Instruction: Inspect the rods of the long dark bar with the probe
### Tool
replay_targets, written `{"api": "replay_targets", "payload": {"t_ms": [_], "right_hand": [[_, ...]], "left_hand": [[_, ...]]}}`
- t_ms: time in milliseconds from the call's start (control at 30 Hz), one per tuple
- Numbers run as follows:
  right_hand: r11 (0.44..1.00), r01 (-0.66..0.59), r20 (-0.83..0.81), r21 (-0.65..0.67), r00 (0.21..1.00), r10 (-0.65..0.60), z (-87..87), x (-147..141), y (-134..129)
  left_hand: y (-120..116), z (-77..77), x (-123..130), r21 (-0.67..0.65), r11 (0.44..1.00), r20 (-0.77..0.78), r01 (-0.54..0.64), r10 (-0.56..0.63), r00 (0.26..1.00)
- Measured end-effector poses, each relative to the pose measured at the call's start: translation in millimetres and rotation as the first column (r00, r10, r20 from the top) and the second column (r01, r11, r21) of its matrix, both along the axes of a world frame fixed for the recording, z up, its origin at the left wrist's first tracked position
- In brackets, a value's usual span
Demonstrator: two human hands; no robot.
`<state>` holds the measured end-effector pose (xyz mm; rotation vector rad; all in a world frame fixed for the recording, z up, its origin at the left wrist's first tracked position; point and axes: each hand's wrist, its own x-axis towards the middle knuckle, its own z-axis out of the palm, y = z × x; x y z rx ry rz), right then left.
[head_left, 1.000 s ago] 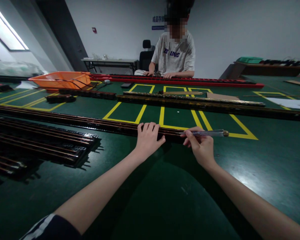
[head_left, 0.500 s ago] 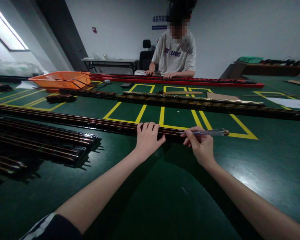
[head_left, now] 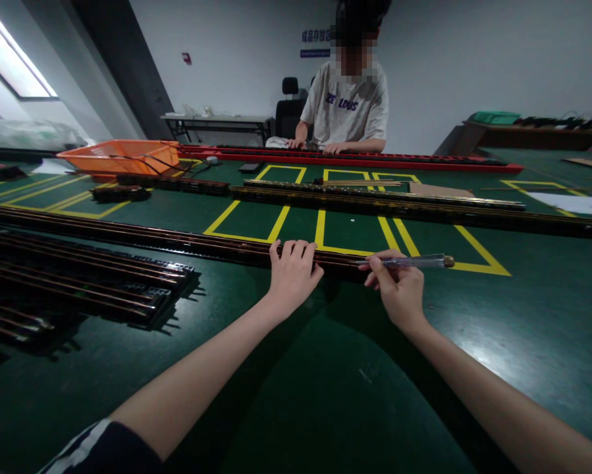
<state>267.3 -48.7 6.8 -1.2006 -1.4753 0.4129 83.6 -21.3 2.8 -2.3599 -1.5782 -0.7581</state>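
Note:
A long dark rail (head_left: 201, 247) with copper-coloured strips lies across the green table. My left hand (head_left: 294, 273) rests over the rail near its right part, fingers curled over the far edge and thumb on the near side. To the right, my right hand (head_left: 398, 283) pinches a clear screwdriver (head_left: 419, 261) with a brass-coloured end cap. Its handle points right, and its thin tip points left onto the rail's strips. Whether the tip sits in a slot is too small to tell. My right hand hides part of the rail's right end.
More dark rails (head_left: 78, 283) lie at the left. Beyond the held rail is another long rail (head_left: 424, 209). An orange basket (head_left: 122, 158) stands at the back left. Across the table, a person (head_left: 349, 112) has both hands near a long red tray (head_left: 448, 164).
My left thumb has moved slightly in towards its fingers. The right hand and screwdriver appear marginally further right; otherwise little differs.

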Motion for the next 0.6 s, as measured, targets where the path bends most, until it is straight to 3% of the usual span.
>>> {"api": "replay_targets", "payload": {"t_ms": [600], "right_hand": [[0.999, -0.051, -0.030, 0.017, 0.998, 0.052, -0.3, 1.2, 1.1]], "left_hand": [[5.7, -5.4, -4.3, 0.004, 0.997, -0.013, 0.081, -0.081, 0.997]]}}
